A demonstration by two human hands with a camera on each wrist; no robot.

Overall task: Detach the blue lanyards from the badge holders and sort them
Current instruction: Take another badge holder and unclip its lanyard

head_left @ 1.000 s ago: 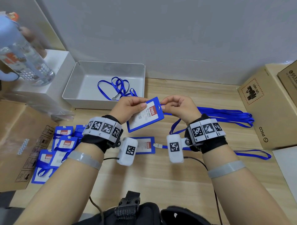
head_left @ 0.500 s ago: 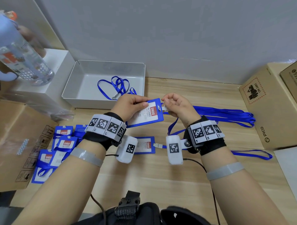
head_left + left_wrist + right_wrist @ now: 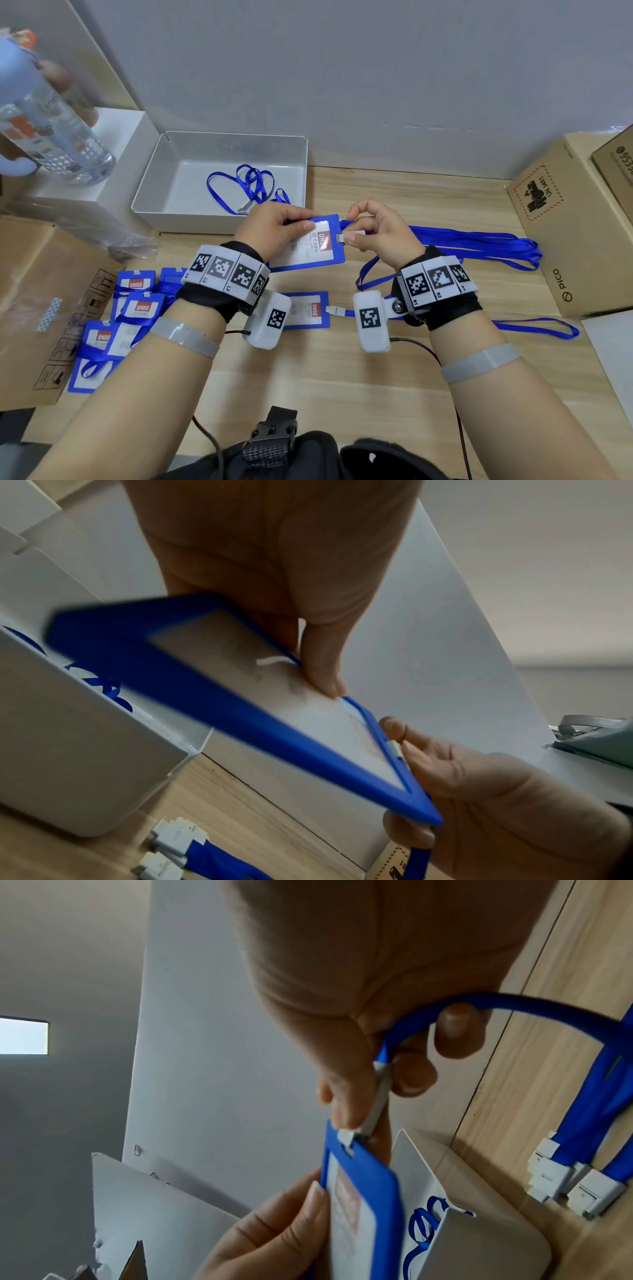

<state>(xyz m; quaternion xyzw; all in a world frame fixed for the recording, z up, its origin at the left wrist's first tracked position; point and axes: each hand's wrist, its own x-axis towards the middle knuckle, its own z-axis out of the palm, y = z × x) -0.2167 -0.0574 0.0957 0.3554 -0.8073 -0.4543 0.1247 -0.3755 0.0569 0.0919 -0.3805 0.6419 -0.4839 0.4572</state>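
unclipping in progress, above the desk. badge holder (image 3: 310,246) pinched along its edge in left hand (image 3: 270,228), thumb on the card face. white clip (image 3: 371,1118) pinched between right hand (image 3: 378,229) thumb and fingertips, hooked in the slot just beyond them, blue lanyard (image 3: 514,1007) looping back past the knuckles. best to keep the holder steady, squeeze the clip open, slide straight out, no twisting.

Bare wood (image 3: 359,377) near; tray (image 3: 150,202) ahead-left, cardboard boxes (image 3: 561,240) right.
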